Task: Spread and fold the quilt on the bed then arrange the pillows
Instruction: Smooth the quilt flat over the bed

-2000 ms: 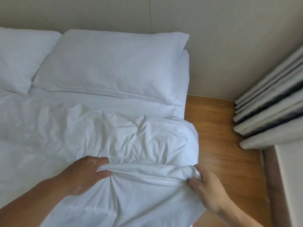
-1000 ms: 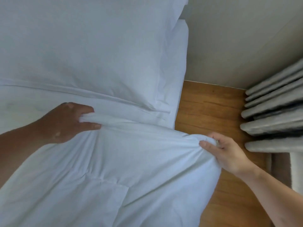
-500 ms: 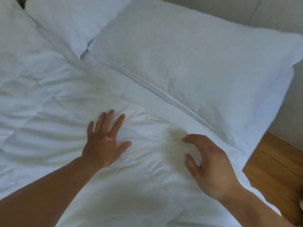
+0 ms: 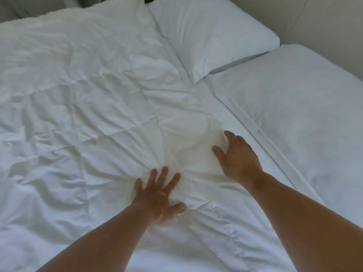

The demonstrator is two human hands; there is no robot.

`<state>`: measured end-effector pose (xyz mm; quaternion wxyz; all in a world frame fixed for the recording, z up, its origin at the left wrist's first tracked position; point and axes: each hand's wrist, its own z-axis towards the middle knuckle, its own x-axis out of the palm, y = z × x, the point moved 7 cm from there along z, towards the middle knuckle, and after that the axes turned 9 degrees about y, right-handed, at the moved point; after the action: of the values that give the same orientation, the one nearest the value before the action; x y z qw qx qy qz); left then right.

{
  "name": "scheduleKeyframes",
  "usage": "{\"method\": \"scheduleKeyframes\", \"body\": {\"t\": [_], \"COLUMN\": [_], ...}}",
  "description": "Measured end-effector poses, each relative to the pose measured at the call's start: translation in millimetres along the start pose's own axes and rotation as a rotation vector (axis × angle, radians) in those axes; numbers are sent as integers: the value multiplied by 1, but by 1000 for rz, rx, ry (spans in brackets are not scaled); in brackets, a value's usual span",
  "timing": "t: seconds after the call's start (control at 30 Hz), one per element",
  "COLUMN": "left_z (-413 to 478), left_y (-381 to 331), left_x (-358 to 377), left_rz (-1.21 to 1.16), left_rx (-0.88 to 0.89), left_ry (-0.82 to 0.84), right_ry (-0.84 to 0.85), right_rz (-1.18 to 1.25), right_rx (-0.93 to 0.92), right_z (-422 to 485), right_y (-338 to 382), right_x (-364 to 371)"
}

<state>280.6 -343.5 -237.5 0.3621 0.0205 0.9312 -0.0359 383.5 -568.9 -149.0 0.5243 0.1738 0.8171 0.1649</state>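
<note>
On the left, the quilt [image 4: 82, 107] lies opened out over most of the bed, white, puffy and creased, stitched into soft panels. We judge it light and limp. It will slide and bunch under any push, and it will not hold a crease unless we press it down. For folding, the best hold looks like its upper edge beside the pillows, one hand at each end of that edge, because a grip in the middle would only gather a clump. Our left hand [image 4: 159, 197] rests flat on the quilt near the middle of the view, its fingers [image 4: 164, 173] spread apart and straight, holding nothing, with wrinkles fanning out from under it. Just to its right, our right hand [image 4: 239, 158] is over the quilt's edge with its fingers apart and loosely bent. It holds nothing, and we cannot tell whether it presses down. Beyond it runs a smooth band of white cloth [image 4: 225, 103], then the two pillows: the far pillow [image 4: 208, 34] at the head of the bed and the near pillow [image 4: 298, 107] on the right, its corner against the other. Both lie close to the quilt's edge and could snag a fold. A pale wall [image 4: 318, 18] stands behind them.
</note>
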Motion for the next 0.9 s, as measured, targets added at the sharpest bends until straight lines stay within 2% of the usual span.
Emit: {"method": "scheduleKeyframes", "body": {"t": [0.17,0.23,0.33,0.43,0.5,0.53,0.63,0.7,0.8,0.9], "left_z": [4,5,9,6,0,-3,2,16,33,55], "left_y": [18,19,19,19,20,22,29,59,110,135], "left_x": [-19,-22,-22,-25,-29,-35,-71,-92,-102,-119], "left_rz": [-30,-32,-42,-40,-73,-92,-82,-53,-187,-134], "left_rx": [105,119,115,95,89,106,188,50,-191,-246], "left_ry": [82,72,40,-25,-63,-98,-339,-473,-493,-508], "right_ry": [110,92,20,47,57,30,-29,28,165,141], "right_rz": [82,85,35,-48,-76,-74,-63,-34,-10,-22], "right_rx": [202,249,187,56,4,-6,20,86,140,65], "right_z": [57,71,79,78,79,83,91,91,89,115], "right_y": [23,26,35,44,39,31,-9,-31,-37,-16], "right_x": [14,17,33,55,40,24,-15,-8,20,2]}}
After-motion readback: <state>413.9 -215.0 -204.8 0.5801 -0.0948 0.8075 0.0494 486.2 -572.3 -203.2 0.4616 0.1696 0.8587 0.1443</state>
